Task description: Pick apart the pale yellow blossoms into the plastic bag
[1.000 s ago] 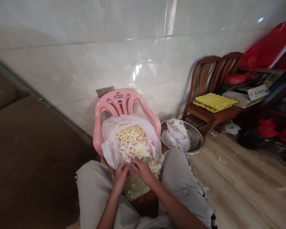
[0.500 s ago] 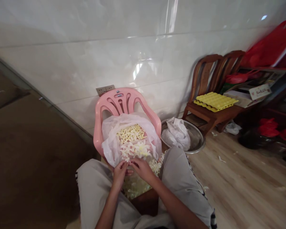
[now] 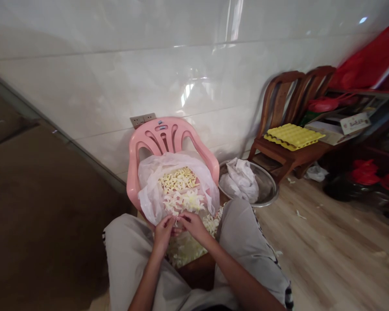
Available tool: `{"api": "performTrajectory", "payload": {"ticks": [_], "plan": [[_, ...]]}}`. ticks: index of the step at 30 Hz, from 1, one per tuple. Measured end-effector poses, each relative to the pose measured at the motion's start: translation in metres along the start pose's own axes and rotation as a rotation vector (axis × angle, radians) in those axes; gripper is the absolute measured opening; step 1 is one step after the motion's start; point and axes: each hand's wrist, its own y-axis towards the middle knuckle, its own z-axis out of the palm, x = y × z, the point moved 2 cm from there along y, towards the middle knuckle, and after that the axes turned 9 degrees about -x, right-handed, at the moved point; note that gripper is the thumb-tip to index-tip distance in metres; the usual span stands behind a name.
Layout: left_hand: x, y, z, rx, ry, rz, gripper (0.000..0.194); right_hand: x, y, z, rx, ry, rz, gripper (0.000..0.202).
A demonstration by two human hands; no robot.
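My left hand (image 3: 163,233) and my right hand (image 3: 193,225) meet between my knees, fingertips pinched together on a small white flower (image 3: 176,219), mostly hidden by the fingers. Just beyond them, a translucent plastic bag (image 3: 149,185) lies spread open on the seat of a pink plastic chair (image 3: 134,172). On the bag, loose white flowers (image 3: 189,199) are heaped at the near side. Small yellowish pieces (image 3: 179,179) form a separate pile farther back. Below my hands, white petals (image 3: 184,250) fill a low spot between my legs; what holds them is hidden.
Right of the pink chair stands a metal basin (image 3: 268,190) with a white plastic bag (image 3: 241,181) in it. Farther right, a wooden chair (image 3: 275,153) carries yellow egg trays (image 3: 293,136). A tiled wall (image 3: 110,95) rises behind. Scattered white scraps lie on the floor (image 3: 317,242).
Both hands stay together over the near edge of the bag, with only slight finger movement at the flower. The view has tilted very slightly.
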Motion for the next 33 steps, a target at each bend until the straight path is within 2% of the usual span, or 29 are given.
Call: {"api": "performTrajectory", "payload": {"ticks": [8, 16, 33], "plan": [[-0.001, -0.002, 0.001, 0.003, 0.042, 0.038, 0.05, 0.004, -0.002, 0.002, 0.023, 0.119, 0.093, 0.032], [-0.004, -0.002, 0.004, 0.063, 0.038, 0.135, 0.046, 0.006, -0.002, 0.002, 0.018, 0.189, 0.106, 0.031], [-0.016, -0.01, 0.008, 0.045, 0.162, 0.243, 0.04, 0.007, -0.002, 0.001, 0.012, 0.117, 0.116, 0.026]]}}
